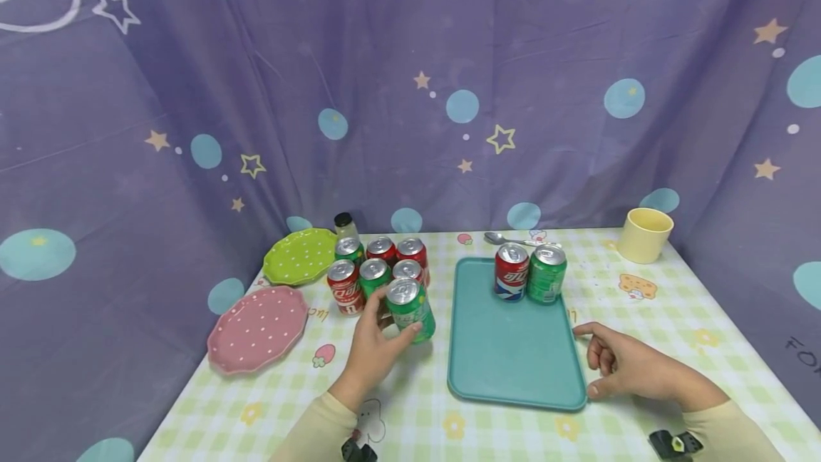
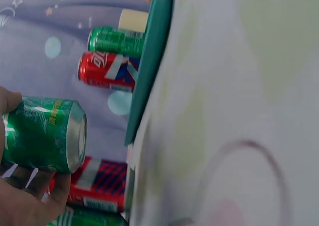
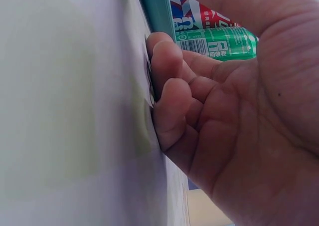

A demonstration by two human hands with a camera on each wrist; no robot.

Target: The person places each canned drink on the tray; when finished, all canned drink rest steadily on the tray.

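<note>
My left hand (image 1: 387, 332) grips a green soda can (image 1: 410, 309) around its side, just in front of a cluster of several red and green cans (image 1: 378, 269). In the left wrist view the green can (image 2: 45, 133) lies in my fingers (image 2: 25, 201), lifted off the tablecloth. A teal tray (image 1: 507, 355) sits to the right with a red can (image 1: 511, 271) and a green can (image 1: 546, 274) at its far end. My right hand (image 1: 599, 362) rests on the table at the tray's right edge, fingers (image 3: 169, 86) loosely curled and holding nothing.
A green dotted plate (image 1: 300, 255) and a pink dotted plate (image 1: 259, 329) lie at the left. A small dark-capped bottle (image 1: 345, 225) stands behind the cans. A spoon (image 1: 513, 239) lies beyond the tray, a yellow cup (image 1: 645, 234) at the far right. A purple curtain surrounds the table.
</note>
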